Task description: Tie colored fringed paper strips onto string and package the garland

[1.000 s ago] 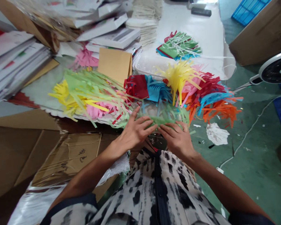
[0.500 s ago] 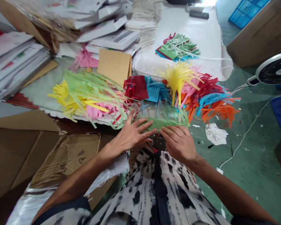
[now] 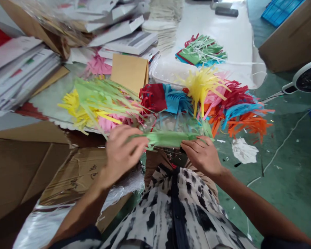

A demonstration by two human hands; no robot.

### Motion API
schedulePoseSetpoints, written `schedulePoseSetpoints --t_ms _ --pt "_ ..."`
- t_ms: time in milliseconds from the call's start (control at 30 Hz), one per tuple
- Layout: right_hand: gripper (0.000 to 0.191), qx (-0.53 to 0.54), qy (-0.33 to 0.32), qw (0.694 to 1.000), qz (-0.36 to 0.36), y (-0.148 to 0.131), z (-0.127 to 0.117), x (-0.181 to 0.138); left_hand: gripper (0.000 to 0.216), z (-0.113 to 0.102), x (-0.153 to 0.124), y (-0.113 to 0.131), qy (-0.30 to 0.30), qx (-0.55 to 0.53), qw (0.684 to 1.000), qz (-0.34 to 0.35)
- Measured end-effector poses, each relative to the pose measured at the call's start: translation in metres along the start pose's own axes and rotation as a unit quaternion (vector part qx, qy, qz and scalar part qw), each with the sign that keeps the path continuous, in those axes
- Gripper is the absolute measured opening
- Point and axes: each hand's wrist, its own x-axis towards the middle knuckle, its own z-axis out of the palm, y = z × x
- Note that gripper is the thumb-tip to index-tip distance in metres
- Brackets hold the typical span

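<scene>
Strip (image 3: pixel 168 138): green fringed paper, bunched into a soft band, held low before the body, just short of the heaps on the table (image 3: pixel 223 31).
Axis: long way running left to right, near level, spanning the gap between both hands.
Left hand (image 3: pixel 121 150): curled tight round the left end, knuckles up, fingers wrapped.
Right hand (image 3: pixel 203 157): fingertips pinching the right end, palm down, grip lighter.
Nearer: neither; one end in each hand, middle bare between them.
Material: thin matte paper, slit into narrow limp strands, creased where squeezed.
Behind: more cut paper just beyond, loose strands reaching the strip: lime fringe (image 3: pixel 98 100), red fringe (image 3: pixel 154 97), blue fringe (image 3: pixel 177 100), yellow fringe (image 3: pixel 200 84), orange fringe (image 3: pixel 246 122).
Left: flattened cardboard (image 3: pixel 28 166), dull brown; tan card (image 3: pixel 129 72) standing behind the heaps.
Right: crumpled white scrap (image 3: pixel 245 150) on the green floor (image 3: pixel 287 173).
</scene>
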Motion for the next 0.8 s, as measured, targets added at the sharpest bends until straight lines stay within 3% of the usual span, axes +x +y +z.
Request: schedulePoseSetpoints --t_ms 67,133,300,567,800 --pt "0.023 -0.014 -0.003 1.0 -0.005 0.0 0.001 0.001 0.02 0.022 0.005 0.023 -0.086 -0.056 0.991 0.085" --pt "0.02 -0.02 -0.011 1.0 0.006 -0.001 0.001 0.003 0.023 0.045 0.007 0.038 -0.14 -0.062 0.982 0.112" --pt "0.015 0.02 -0.03 0.997 0.071 -0.007 -0.003 0.008 0.025 0.076 0.004 0.046 -0.141 -0.052 0.985 0.08" --pt "0.019 0.012 -0.038 0.998 0.056 -0.007 -0.001 0.01 0.018 0.072 -0.004 0.037 -0.109 -0.021 0.988 0.108" --pt "0.02 0.1 -0.071 0.98 0.159 0.011 -0.015 0.012 0.017 0.046 0.001 0.02 -0.151 -0.081 0.983 -0.063"
